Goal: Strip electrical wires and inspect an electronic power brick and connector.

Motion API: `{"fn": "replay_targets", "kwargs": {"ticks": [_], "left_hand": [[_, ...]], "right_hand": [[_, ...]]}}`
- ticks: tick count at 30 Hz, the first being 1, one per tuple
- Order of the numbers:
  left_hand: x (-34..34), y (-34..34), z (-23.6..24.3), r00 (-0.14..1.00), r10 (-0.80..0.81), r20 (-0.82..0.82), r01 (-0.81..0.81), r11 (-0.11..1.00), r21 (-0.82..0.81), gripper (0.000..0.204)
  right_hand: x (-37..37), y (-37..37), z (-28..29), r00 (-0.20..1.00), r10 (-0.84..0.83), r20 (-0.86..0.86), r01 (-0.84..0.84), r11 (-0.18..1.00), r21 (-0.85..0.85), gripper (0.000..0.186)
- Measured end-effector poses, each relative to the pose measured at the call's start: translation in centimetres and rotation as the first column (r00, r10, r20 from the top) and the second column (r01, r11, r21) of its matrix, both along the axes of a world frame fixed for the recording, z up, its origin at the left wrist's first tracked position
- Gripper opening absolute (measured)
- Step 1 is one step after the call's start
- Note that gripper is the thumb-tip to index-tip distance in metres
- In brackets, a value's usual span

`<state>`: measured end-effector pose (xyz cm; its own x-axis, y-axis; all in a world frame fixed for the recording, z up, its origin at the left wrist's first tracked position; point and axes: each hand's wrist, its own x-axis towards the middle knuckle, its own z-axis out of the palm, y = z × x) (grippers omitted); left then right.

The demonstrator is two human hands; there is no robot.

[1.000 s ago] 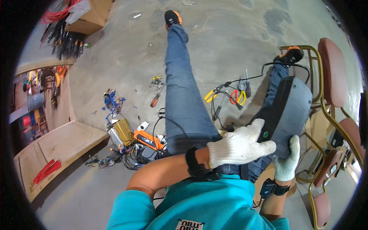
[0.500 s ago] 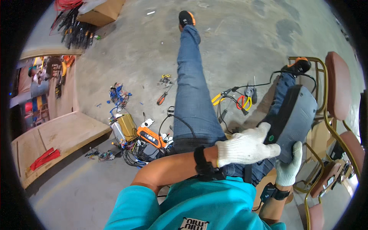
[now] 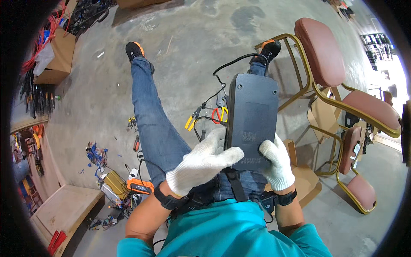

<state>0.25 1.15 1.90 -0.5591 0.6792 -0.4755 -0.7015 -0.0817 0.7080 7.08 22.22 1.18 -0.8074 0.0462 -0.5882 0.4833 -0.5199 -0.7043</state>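
A black box-shaped electronic device (image 3: 252, 113) lies between my hands above my lap, its long axis pointing away from me. Screws sit in its far corners, and its upper face bears a printed label. My left hand (image 3: 201, 162), in a white knit glove, grips the near left edge, thumb on top. On the near right corner my gloved right hand (image 3: 278, 167) is closed, its thumb also on the upper face; fingers underneath are hidden. A black cable (image 3: 233, 59) loops beyond the far end. Left of the device, pliers with red and yellow handles (image 3: 225, 115) and a yellow-handled tool (image 3: 189, 123) rest on the floor.
Chairs with pink pads (image 3: 321, 51) and an open cardboard box (image 3: 306, 182) stand to the right. Left of my leg lie an orange device (image 3: 140, 186), a gold box (image 3: 115, 183), wire scraps (image 3: 96, 154) and a screwdriver (image 3: 136, 144). A low wooden platform (image 3: 64, 210) is farther left.
The device has swung from a slanted pose at the right to nearly straight ahead, labelled face up. Both hands moved with it, and the view has turned right.
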Motion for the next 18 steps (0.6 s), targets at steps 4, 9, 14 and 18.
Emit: {"fn": "replay_targets", "kwargs": {"ticks": [4,9,14,18], "left_hand": [[-0.2,0.1,0.3,0.999,0.025,0.019,-0.026,0.999,0.021,0.058],[0.3,0.1,-0.7,1.0,0.028,0.004,-0.028,0.999,0.022,0.06],[-0.1,0.0,0.2,0.999,-0.005,0.052,0.005,1.0,-0.003,0.064],[0.2,0.0,-0.7,0.999,-0.013,0.033,0.013,1.0,0.009,0.064]], "right_hand": [[0.0,0.2,-0.2,1.0,0.0,-0.023,0.0,1.0,0.007,0.063],[0.1,0.2,-0.2,1.0,-0.004,-0.006,0.004,1.0,-0.004,0.067],[0.3,0.4,-0.4,1.0,-0.021,0.009,0.021,1.0,-0.007,0.068],[0.5,0.5,-0.7,0.999,-0.032,0.017,0.032,0.999,-0.017,0.068]]}}
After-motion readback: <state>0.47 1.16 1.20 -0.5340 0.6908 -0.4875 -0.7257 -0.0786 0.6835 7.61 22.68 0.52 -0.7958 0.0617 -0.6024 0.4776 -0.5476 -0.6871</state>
